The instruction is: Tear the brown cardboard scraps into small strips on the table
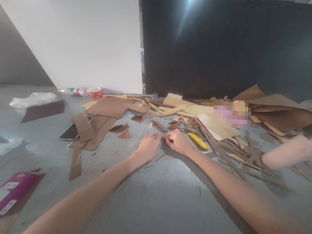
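Both hands meet low over the grey tabletop (150,202). My left hand (149,145) lies palm down with its fingers stretched forward, flat on the surface. Beside it, my right hand (179,142) is closed, thumb and fingers pinched on a small brown scrap (164,139) that is mostly hidden. Just right of that hand rests a yellow-handled tool (198,141), perhaps a cutter. Folded brown pieces (124,132) lie to the left of my left hand, and more small brown scraps are scattered beyond my fingers.
Brown sheets (108,106) partly cover a phone (71,131) at left. Strips (241,158) pile up at right near another person's arm (289,151). A magenta packet (20,184) lies front left; a red-and-white cup (94,92) stands by the back panels.
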`<state>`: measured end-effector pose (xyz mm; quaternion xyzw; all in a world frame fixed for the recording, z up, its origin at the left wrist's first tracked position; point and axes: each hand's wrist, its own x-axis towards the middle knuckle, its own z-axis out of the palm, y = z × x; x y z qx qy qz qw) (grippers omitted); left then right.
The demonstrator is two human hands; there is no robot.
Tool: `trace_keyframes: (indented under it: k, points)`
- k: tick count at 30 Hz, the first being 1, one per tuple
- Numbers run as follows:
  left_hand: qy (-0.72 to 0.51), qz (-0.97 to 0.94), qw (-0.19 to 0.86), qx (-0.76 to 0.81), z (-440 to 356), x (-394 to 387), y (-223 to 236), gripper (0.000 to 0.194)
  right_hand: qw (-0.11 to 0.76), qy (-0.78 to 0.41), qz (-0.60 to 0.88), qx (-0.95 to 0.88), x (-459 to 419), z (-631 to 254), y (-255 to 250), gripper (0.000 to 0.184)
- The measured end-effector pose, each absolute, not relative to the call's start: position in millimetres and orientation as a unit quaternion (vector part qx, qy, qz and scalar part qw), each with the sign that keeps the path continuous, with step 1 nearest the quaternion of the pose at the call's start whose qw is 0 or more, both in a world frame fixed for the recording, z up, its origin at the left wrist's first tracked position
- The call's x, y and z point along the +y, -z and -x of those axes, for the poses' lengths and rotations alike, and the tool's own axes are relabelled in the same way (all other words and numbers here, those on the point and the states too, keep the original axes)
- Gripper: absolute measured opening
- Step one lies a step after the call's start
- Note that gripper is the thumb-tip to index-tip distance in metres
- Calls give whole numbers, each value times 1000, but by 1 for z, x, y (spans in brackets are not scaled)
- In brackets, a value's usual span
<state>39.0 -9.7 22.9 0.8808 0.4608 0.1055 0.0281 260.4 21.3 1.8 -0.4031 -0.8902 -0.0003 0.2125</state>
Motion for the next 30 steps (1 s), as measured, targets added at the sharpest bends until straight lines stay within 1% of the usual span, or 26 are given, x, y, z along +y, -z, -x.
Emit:
trace_keyframes:
  k: [4, 11, 15, 22, 25, 28, 30]
  points:
    - [-120, -893, 22, 434, -38, -10, -20, 51, 205, -6, 399, -894, 21, -261, -3, 52]
    - [-150, -891, 26, 428, -38, -8, -15, 50, 214, -24, 407, -888, 21, -260, -1, 55]
    - [-138, -888, 28, 438, -39, -9, -17, 51, 213, 0, 408, -888, 21, -260, -2, 52]
    - [-142, -882, 26, 448, -41, -10, -16, 48, 212, 31, 405, -889, 19, -260, -3, 50]
    - [-169, -871, 41, 460, -39, -7, -13, 44, 220, 35, 406, -886, 17, -260, -3, 45]
    - [-230, -849, 65, 472, -37, -3, -8, 39, 230, 17, 406, -884, 16, -259, -4, 40]
    - [-266, -839, 67, 471, -36, 0, -5, 33, 235, 4, 401, -885, 16, -259, -5, 36]
